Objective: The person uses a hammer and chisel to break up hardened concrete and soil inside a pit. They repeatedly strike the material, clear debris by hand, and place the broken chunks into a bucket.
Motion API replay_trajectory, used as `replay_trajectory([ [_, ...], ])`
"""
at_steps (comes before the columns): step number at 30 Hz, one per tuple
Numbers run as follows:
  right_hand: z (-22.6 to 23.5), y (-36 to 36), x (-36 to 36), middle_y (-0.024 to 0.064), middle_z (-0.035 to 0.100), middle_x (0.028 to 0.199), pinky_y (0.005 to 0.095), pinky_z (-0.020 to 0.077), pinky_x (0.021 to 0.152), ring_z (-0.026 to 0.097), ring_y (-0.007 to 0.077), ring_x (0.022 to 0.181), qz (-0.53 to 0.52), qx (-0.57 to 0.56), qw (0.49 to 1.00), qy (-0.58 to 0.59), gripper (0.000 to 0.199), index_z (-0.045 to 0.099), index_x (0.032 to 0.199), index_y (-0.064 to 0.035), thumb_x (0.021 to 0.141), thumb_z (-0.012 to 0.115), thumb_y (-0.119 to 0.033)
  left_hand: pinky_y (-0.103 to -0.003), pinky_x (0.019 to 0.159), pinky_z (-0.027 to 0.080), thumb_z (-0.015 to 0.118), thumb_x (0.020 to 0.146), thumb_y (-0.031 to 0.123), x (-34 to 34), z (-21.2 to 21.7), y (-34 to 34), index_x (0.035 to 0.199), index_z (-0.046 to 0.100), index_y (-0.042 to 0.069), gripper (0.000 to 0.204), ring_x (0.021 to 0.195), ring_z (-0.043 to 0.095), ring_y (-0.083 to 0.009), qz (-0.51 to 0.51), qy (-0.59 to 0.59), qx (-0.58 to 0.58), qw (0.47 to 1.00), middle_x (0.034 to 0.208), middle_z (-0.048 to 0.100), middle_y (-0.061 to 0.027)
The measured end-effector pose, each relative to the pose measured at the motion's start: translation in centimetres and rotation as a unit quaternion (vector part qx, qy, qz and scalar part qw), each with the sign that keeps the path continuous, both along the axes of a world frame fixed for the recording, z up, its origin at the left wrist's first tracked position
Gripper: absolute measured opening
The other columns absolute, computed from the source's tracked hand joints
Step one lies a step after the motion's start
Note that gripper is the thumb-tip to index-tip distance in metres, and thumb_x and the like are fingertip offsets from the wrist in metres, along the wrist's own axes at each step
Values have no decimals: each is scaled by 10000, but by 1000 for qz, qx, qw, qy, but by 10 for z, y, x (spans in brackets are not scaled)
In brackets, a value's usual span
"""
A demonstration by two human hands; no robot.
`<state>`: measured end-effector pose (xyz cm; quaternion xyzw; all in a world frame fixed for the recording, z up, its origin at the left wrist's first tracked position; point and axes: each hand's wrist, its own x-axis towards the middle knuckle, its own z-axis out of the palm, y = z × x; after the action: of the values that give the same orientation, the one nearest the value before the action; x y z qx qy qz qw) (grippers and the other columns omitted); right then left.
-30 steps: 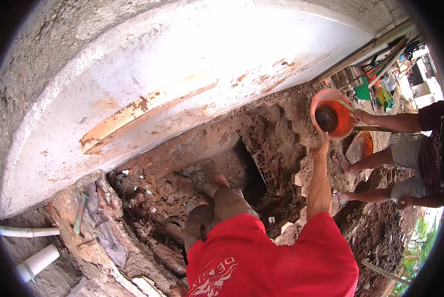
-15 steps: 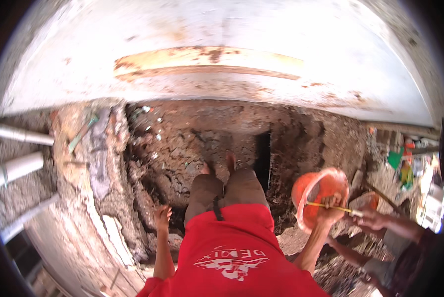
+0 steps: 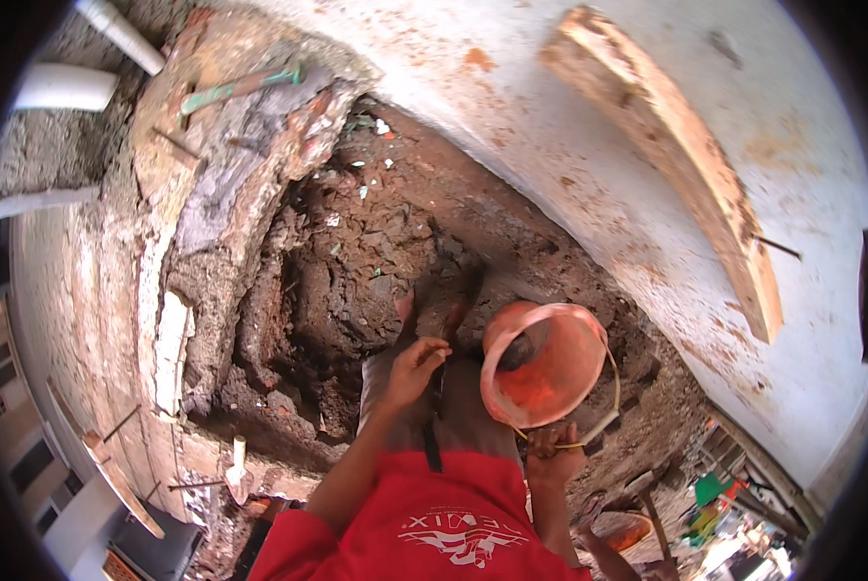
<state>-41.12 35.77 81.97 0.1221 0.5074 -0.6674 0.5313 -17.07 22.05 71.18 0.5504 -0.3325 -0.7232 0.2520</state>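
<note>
An orange bucket (image 3: 542,387) hangs tilted in front of my right thigh, its mouth toward me and a dark patch on its inner wall. My right hand (image 3: 555,453) is closed around its thin handle (image 3: 604,424), below the rim. Left of the bucket, my left hand (image 3: 417,370) is raised over my lap, fingers loosely bent, with nothing visible in it. My bare lower legs stand in a dug pit of brown soil (image 3: 356,261), and the feet are hard to make out.
A white wall (image 3: 647,203) with a nailed wooden board (image 3: 686,174) borders the pit. A green-handled hammer (image 3: 240,92) lies on the broken ledge at the upper left. Behind on the right are another person's arm (image 3: 604,557) and a second orange bucket (image 3: 620,531).
My view has turned to the right. The bucket has come from my right side to before my legs, away from the other person's hand. My left hand has moved inward over my lap.
</note>
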Motion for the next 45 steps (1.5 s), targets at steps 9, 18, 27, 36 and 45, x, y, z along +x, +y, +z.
replay_trajectory([
  [9,-154,-41,48,-31,523,649,247,353,524,458,60,572,524,123,825,172,237,605,734,-13,915,548,-154,-405,901,448,318,990,577,10,-50,5,1365,425,125,597,1068,588,-221,236,226,216,920,1271,578,-139],
  [18,-452,-49,100,83,591,610,311,467,594,601,148,592,691,82,667,267,161,651,788,-9,842,596,-150,-329,652,549,461,1005,196,42,-310,54,1314,464,100,323,714,606,-176,383,32,346,856,802,542,-37],
  [27,-659,-199,156,179,446,1416,389,367,1047,453,299,1267,418,310,818,247,995,352,1413,37,709,795,-508,-399,769,559,420,1003,97,56,-394,64,1355,446,72,353,663,560,-153,369,60,365,853,744,491,-23],
  [36,-708,-268,230,224,228,1517,520,258,1137,283,360,1381,325,411,834,173,1335,53,1488,42,577,890,-458,-410,736,519,485,964,124,79,-414,106,1276,510,29,327,801,611,-262,201,-251,264,909,932,579,-130],
  [45,-716,-267,229,184,384,1413,433,338,1065,421,300,1262,250,345,888,172,1175,143,1470,-30,581,882,-234,-380,1034,377,592,886,496,131,-591,-96,1438,363,39,752,1249,486,-309,169,-231,189,939,1366,495,-205],
])
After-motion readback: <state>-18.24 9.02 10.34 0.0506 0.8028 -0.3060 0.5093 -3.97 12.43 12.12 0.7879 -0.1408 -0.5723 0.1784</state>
